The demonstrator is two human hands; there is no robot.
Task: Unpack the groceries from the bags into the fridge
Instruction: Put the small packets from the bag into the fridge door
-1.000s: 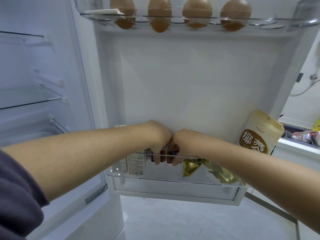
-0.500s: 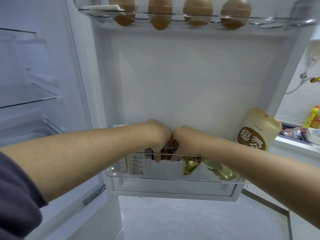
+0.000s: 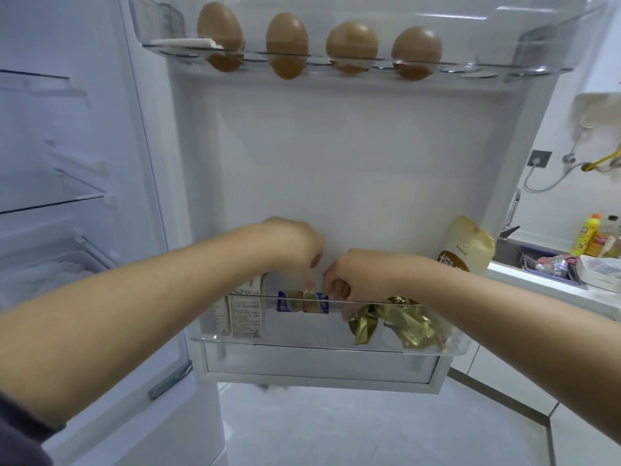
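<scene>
Blue-and-red packet (image 3: 302, 302) is sitting in the lower door bin (image 3: 235, 338), between a carton (image 3: 245, 311) and a gold wrapper (image 3: 403, 321). Right hand (image 3: 359, 274): fingers (image 3: 346, 309) are curling round the packet's right end. Left hand (image 3: 295, 243) is hovering just above and is blurred, so I cannot tell the state of its fingers.

On my right I see a white counter (image 3: 537, 284) with a sink (image 3: 507, 253) set in it and a tap (image 3: 511, 218) above. A purple tray (image 3: 551, 267) of blurred items sits at the sink, with a white dish (image 3: 601, 272) just beside it. A yellow bottle (image 3: 586, 235) stands by the wall. Higher up is a grey socket (image 3: 539, 158), and a hose (image 3: 544, 185) loops beneath it. The floor (image 3: 336, 432) is pale.
</scene>
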